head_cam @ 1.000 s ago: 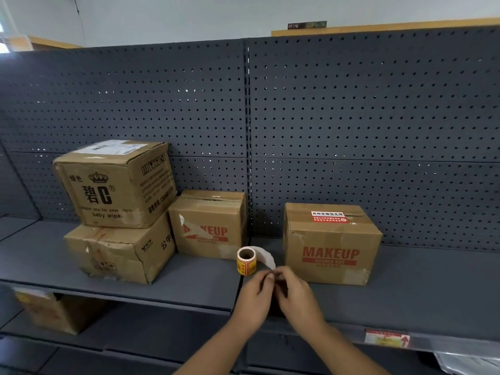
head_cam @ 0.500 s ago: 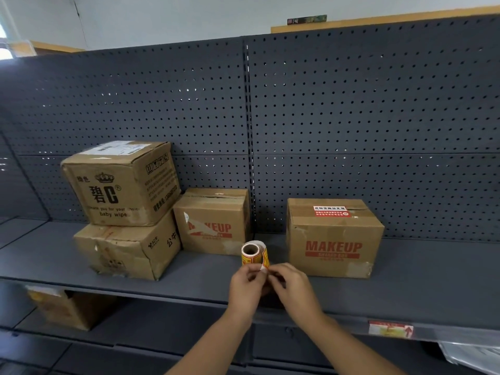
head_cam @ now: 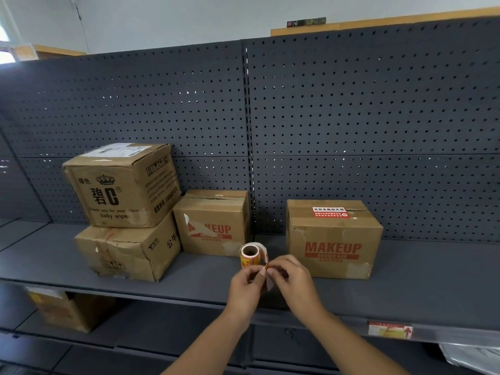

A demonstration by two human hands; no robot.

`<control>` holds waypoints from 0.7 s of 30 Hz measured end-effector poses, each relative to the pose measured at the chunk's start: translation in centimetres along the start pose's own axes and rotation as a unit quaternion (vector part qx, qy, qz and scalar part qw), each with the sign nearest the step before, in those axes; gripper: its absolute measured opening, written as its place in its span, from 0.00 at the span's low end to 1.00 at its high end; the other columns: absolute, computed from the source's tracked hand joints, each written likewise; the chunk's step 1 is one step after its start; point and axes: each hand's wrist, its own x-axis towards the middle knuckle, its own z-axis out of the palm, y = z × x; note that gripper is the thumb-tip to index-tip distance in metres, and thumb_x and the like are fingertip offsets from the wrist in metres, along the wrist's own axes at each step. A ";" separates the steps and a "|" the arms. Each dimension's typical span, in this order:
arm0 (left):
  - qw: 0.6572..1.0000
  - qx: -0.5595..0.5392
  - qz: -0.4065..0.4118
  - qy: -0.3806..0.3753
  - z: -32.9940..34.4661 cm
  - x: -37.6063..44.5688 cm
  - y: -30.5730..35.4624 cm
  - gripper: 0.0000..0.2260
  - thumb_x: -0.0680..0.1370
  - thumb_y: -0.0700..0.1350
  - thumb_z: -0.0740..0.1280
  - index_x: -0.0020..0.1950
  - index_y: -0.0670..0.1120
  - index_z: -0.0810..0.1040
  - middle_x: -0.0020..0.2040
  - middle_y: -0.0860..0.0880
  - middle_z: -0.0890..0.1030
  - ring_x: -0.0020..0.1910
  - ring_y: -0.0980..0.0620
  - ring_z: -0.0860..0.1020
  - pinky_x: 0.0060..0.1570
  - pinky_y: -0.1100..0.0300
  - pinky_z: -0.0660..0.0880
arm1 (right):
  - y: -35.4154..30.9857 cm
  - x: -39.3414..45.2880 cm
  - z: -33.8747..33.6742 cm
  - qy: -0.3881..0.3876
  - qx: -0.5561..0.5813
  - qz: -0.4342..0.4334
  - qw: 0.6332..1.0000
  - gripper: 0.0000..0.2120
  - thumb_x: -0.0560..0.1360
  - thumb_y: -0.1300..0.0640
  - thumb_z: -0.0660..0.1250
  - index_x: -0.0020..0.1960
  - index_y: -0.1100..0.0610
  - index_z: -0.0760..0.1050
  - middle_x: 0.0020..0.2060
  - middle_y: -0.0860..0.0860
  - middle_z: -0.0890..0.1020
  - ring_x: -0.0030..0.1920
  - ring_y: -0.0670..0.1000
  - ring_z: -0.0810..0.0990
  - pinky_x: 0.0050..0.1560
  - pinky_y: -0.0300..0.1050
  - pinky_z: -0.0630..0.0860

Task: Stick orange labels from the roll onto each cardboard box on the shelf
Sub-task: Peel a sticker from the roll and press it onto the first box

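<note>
The roll of orange labels [head_cam: 250, 255] is held up in front of the grey shelf [head_cam: 422, 288]. My left hand [head_cam: 247, 288] pinches the white backing strip just below the roll. My right hand [head_cam: 293, 280] pinches the strip's loose end beside it, fingertips almost meeting the left hand's. Four cardboard boxes stand on the shelf: a baby-wipes box [head_cam: 121, 185] stacked on a flatter box [head_cam: 127, 250], a MAKEUP box [head_cam: 213, 223] in the middle, and a MAKEUP box [head_cam: 332, 239] at the right with a red label on its top.
A dark pegboard back panel [head_cam: 351, 117] rises behind the boxes. Another cardboard box [head_cam: 59, 311] sits on the lower shelf at the left. A small price tag [head_cam: 389, 330] is fixed to the shelf's front edge at the right.
The loose strip that arched from the roll to my hands has wound back, so the roll now sits just above my fingers. The view has shifted slightly.
</note>
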 end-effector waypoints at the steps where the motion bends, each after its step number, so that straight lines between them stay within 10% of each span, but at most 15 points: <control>1: 1.000 0.023 0.011 0.000 0.0 0.0 0.1 0.06 0.83 0.43 0.69 0.52 0.49 0.86 0.49 0.49 0.87 0.53 0.50 0.85 0.58 0.46 0.82 | 0.0 0.2 -0.1 -0.007 -0.006 -0.007 1.000 0.05 0.79 0.61 0.71 0.53 0.55 0.85 0.48 0.43 0.81 0.51 0.43 0.81 0.51 0.39 0.79; 21: 0.980 0.168 0.106 0.007 0.7 0.0 2.3 0.04 0.82 0.44 0.70 0.53 0.51 0.83 0.48 0.54 0.85 0.48 0.65 0.81 0.45 0.72 0.76 | -1.1 1.1 0.0 0.046 -0.001 0.068 0.997 0.07 0.79 0.62 0.70 0.45 0.51 0.80 0.41 0.45 0.81 0.44 0.44 0.80 0.44 0.41 0.78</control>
